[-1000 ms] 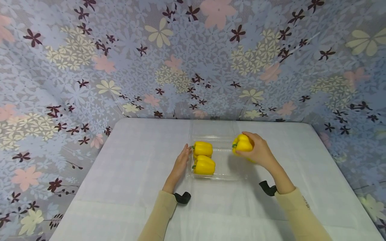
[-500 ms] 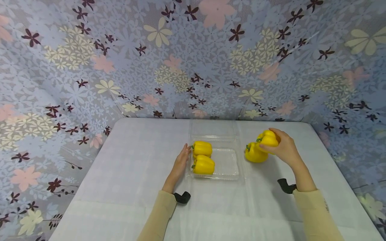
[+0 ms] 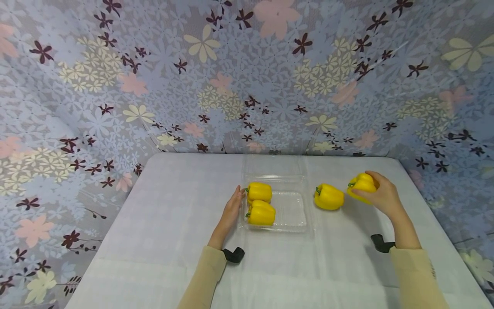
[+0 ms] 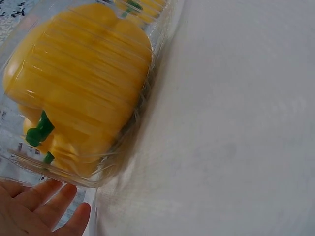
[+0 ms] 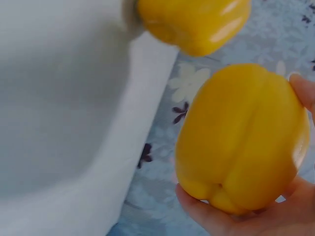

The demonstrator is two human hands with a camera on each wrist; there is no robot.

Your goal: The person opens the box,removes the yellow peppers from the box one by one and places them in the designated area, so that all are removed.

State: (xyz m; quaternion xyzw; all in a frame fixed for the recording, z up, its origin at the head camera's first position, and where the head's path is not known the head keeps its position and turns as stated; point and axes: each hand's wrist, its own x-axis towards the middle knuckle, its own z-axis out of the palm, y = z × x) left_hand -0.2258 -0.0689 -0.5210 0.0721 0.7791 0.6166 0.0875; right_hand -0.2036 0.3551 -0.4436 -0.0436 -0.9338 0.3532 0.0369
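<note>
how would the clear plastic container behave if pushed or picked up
The clear plastic container looks thin and ribbed, so its walls would probably flex when squeezed. With yellow peppers bunched at its left end, it may dip there if lifted. Its glossy plastic might slide easily over the white cloth.

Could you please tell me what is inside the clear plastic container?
In the container, a yellow pepper and a second pepper show side by side, next to bare bottom. What lies beneath them is covered, so I cannot tell.
</note>
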